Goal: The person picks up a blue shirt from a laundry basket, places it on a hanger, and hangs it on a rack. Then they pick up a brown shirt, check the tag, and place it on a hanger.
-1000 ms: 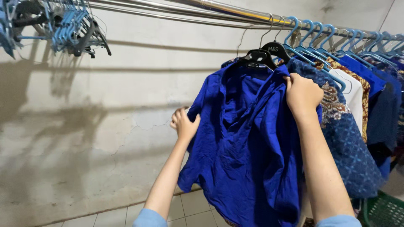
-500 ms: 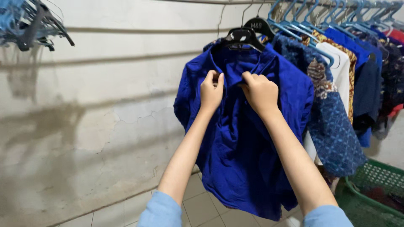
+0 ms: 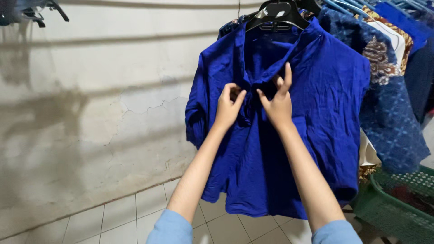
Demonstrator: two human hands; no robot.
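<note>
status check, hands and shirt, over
Left hand and right hand both pinching the front placket of the blue shirt. Shirt hangs on black hanger. Nothing in the way.

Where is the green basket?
In the head view, the green basket sits on the floor at the bottom right, below the patterned clothes and just right of the blue shirt.

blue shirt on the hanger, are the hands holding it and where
Both hands, left hand and right hand, pinch the blue shirt at its front opening, just below the collar.
</note>
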